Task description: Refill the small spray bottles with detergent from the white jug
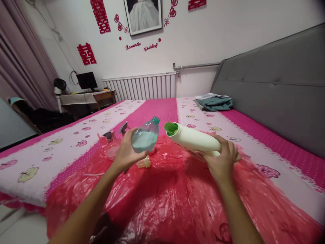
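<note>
My left hand [128, 149] is closed around a clear teal spray bottle body [146, 137], tilted to the right with its neck bare and a pale liquid inside. In my right hand [223, 154] is a large pale-green detergent bottle [196, 138], held nearly on its side. Its green pouring spout [171, 128] points left towards the neck of the teal bottle, with a small gap between them. No stream of liquid shows. Below the left hand, a yellowish translucent cap [144, 162] rests on red plastic sheeting [162, 196].
Behind my left hand are a dark spray head [124, 128] and another spray-topped bottle [108, 137]. Folded clothes [214, 102] lie at the bed's far right, by the grey headboard [274, 81]. A desk with a monitor [86, 81] stands at the far left, near a radiator [142, 86].
</note>
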Tool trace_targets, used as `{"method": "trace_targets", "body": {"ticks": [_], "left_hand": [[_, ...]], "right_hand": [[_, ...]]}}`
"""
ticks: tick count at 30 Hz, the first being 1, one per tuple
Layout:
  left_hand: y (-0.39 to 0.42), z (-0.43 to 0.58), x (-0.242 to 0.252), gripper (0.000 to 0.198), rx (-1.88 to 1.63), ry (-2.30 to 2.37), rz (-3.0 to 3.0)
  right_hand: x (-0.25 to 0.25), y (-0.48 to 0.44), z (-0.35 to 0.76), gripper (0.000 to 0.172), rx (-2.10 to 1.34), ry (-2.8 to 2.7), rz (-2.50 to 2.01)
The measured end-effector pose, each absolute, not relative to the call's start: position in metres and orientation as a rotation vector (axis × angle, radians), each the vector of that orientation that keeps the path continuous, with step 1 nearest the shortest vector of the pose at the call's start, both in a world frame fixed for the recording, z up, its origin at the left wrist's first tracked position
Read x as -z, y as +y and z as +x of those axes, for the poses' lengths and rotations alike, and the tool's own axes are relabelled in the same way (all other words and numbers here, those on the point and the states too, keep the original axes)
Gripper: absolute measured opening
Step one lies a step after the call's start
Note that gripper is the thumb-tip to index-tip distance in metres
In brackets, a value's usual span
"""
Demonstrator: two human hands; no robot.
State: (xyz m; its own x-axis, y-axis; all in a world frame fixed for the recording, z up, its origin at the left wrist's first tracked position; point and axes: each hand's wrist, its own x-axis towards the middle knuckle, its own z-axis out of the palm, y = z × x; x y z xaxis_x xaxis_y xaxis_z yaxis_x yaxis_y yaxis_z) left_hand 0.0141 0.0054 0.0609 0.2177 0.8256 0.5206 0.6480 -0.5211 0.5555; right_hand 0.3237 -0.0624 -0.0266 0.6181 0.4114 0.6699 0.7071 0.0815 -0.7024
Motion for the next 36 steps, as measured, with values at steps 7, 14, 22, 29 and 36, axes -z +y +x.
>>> {"method": "trace_targets", "body": {"ticks": [7, 14, 22, 29, 36], "left_hand": [[0.007, 0.003, -0.032, 0.09, -1.213, 1.406, 2.203], [0.008, -0.008, -0.019, 0.087, -1.156, 1.364, 2.315], [0.005, -0.02, -0.018, 0.084, -1.127, 1.336, 2.587], [-0.001, -0.014, -0.039, 0.083, -0.976, 1.364, 2.559], [0.004, -0.014, -0.053, 0.088, -0.876, 1.353, 2.671]], "right_hand": [[0.033, -0.064, 0.329, 0.084, 0.434, -1.11, -1.536], [0.036, -0.069, 0.331, 0.079, 0.47, -1.273, -1.573], [0.035, -0.073, 0.327, 0.073, 0.46, -1.322, -1.571], [0.035, -0.069, 0.338, 0.07, 0.44, -1.325, -1.528], [0.034, -0.065, 0.34, 0.078, 0.431, -1.274, -1.501]]}}
